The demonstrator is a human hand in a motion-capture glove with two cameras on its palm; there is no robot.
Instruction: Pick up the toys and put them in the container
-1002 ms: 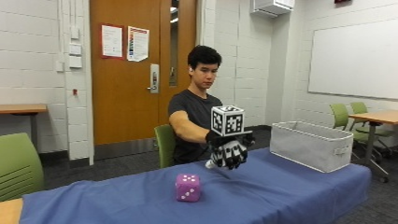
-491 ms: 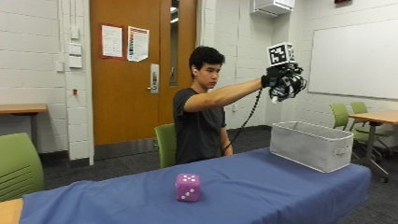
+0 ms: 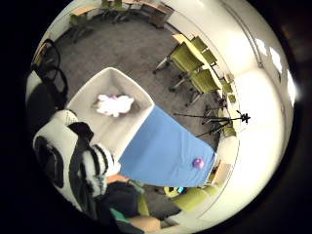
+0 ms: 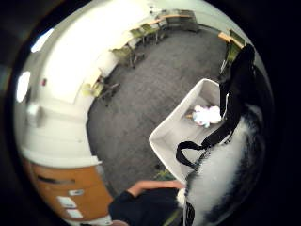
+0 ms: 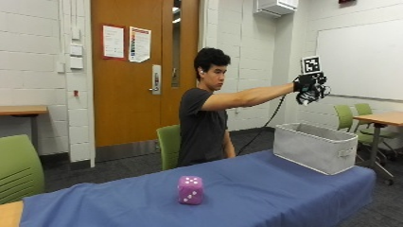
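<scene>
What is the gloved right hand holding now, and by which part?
The right hand, raised above the grey container, holds a black-and-white furry toy. Which part of the toy the fingers grip cannot be told.

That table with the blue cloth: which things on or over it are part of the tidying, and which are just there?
Part of the job:
gloved right hand, holding a black and white plush toy
grey container
white toy inside it
purple dice

Just there:
green chairs
tripod

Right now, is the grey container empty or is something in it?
Not empty. Both palm views look down into the container and show a white plush toy lying on its bottom.
</scene>
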